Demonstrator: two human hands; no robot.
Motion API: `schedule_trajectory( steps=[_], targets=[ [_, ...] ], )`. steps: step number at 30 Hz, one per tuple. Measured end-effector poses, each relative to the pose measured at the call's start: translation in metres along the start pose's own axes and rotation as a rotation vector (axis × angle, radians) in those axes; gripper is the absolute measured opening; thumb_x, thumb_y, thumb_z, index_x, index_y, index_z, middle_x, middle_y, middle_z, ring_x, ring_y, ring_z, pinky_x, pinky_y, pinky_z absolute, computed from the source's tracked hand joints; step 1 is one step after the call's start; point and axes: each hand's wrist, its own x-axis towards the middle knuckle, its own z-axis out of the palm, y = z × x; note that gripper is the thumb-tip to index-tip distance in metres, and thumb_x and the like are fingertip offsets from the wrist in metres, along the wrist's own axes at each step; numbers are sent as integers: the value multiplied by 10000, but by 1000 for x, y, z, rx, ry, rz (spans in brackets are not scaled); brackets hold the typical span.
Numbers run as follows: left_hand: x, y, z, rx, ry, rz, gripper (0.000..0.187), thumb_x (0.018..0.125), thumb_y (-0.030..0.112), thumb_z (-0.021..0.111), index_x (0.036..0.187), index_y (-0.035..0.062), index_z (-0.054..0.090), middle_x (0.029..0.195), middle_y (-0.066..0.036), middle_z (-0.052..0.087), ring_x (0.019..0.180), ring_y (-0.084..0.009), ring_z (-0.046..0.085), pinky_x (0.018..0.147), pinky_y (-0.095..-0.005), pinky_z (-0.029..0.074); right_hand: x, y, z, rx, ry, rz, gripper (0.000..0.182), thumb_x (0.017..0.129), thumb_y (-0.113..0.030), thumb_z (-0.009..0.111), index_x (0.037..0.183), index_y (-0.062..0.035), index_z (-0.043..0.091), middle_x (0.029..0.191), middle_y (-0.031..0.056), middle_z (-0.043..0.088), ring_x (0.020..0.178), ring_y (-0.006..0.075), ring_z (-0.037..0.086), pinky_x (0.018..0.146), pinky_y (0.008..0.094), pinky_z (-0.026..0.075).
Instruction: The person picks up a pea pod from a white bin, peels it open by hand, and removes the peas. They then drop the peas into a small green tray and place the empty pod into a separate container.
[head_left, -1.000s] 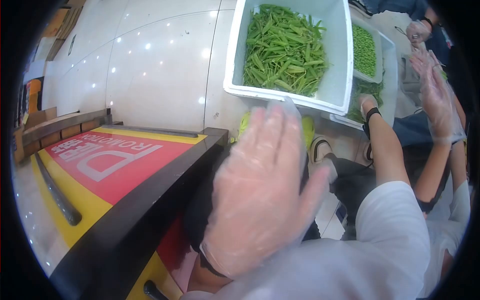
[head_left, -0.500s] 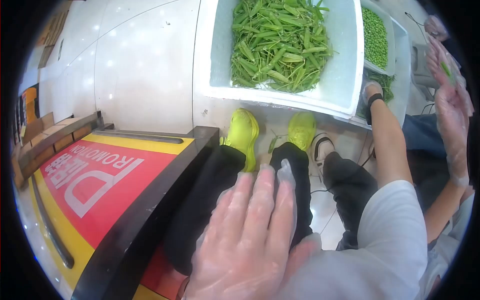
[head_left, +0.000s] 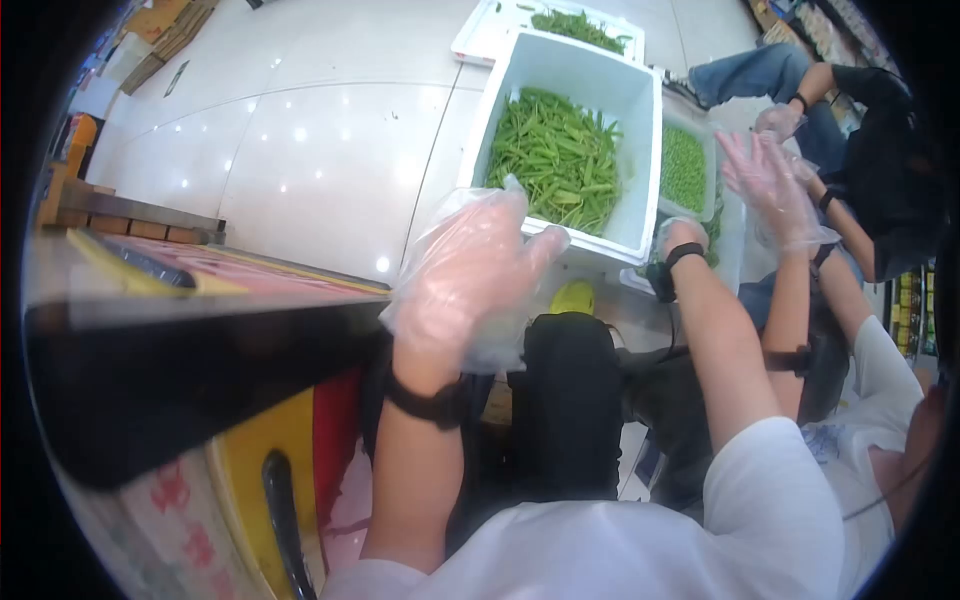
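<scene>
My left hand [head_left: 470, 265], in a clear plastic glove with a dark band at the wrist, is raised near the near-left corner of a white foam box [head_left: 648, 150]. Its fingers are stretched and the thumb stands apart; nothing is in it. Green pea pods [head_left: 560, 160] fill much of the box floor. My right hand [head_left: 684, 236], gloved too, reaches down into a second pale box [head_left: 733, 245] holding more green pods. Its fingers are hidden, so any hold cannot be made out. Just beyond it sits a tub of shelled green peas [head_left: 684, 172].
A co-worker's gloved hand [head_left: 768, 185] is raised, fingers spread, right of the pea tub. Another person in dark clothes [head_left: 890, 150] sits farther back, hands gloved. A foam lid [head_left: 480, 40] with pods lies behind the box. A black-edged display stand [head_left: 200, 370] is at left.
My left hand has risen from over my legs to beside the foam box, thumb now spread. The view has tilted up, showing more people. My right hand stays in the second box.
</scene>
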Motion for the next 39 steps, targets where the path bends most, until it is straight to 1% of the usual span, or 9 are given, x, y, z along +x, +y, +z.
schedule_trajectory(
  steps=[1, 2, 3, 10, 12, 19, 25, 29, 39],
  targets=[
    [1, 1, -5, -2, 26, 11, 476, 853, 388, 568, 1056, -42, 599, 908, -243, 634, 893, -398, 602, 802, -475, 474, -57, -75, -62, 282, -4, 252, 341, 899, -243, 422, 945, 7, 650, 1066, 220, 645, 998, 388, 599, 832, 448, 472],
    [3, 4, -10, -11, -56, 2, 535, 852, 423, 582, 1119, -40, 587, 1011, -249, 622, 979, -389, 585, 854, -453, 464, -36, -62, -33, 210, 204, 14, 367, 903, -289, 454, 985, 11, 649, 1044, 227, 649, 959, 414, 598, 836, 444, 471],
    [4, 6, -13, -16, -144, 1, 598, 852, 459, 595, 1183, -39, 575, 1115, -255, 609, 1065, -380, 568, 905, -431, 454, -106, -138, -103, 578, 224, 188, 401, 899, -334, 504, 1031, 20, 639, 1031, 224, 652, 951, 397, 609, 839, 427, 470],
    [0, -2, -3, -40, -86, 120, 559, 874, 413, 596, 1194, -44, 576, 1141, -256, 608, 1061, -363, 598, 905, -405, 463, -187, -240, -158, 847, 132, -381, 345, 826, -276, 689, 1069, -33, 658, 974, 151, 669, 878, 255, 641, 782, 330, 497],
    [7, -15, 15, -404, 301, 143, 483, 902, 350, 587, 1182, -44, 587, 1130, -235, 625, 1068, -325, 604, 914, -372, 459, -201, -263, -173, 1008, -38, -619, 317, 818, -241, 713, 1049, -28, 669, 924, 133, 660, 834, 217, 626, 746, 301, 493],
    [13, -17, -20, -1122, 472, 201, 440, 906, 200, 622, 1242, -72, 538, 1176, -185, 620, 1097, -220, 588, 946, -307, 455, -275, -315, -279, 822, 51, -984, 273, 804, -228, 718, 992, -32, 697, 903, 125, 656, 819, 243, 624, 745, 324, 487],
    [7, -9, -31, -1348, 569, 310, 336, 893, 95, 640, 1191, -49, 583, 1129, -139, 631, 1063, -171, 583, 918, -289, 471, -298, -331, -295, 975, -77, -1096, 206, 772, -154, 735, 944, -42, 711, 890, 121, 653, 827, 267, 628, 746, 341, 487],
    [9, -12, -23, -1523, 464, 192, 325, 885, 70, 646, 1182, -51, 588, 1103, -114, 636, 992, -150, 599, 868, -269, 491, -291, -324, -250, 876, 259, -1128, 206, 737, -102, 738, 938, -82, 699, 884, 92, 628, 806, 270, 622, 720, 352, 490],
    [22, -2, -21, -1298, 406, 135, 201, 854, 39, 656, 1017, -78, 654, 927, -74, 672, 843, -90, 582, 752, -241, 488, -288, -317, -240, 692, 556, -1110, 262, 691, -38, 742, 930, -115, 667, 868, 61, 595, 801, 269, 613, 680, 365, 502]
  ],
)
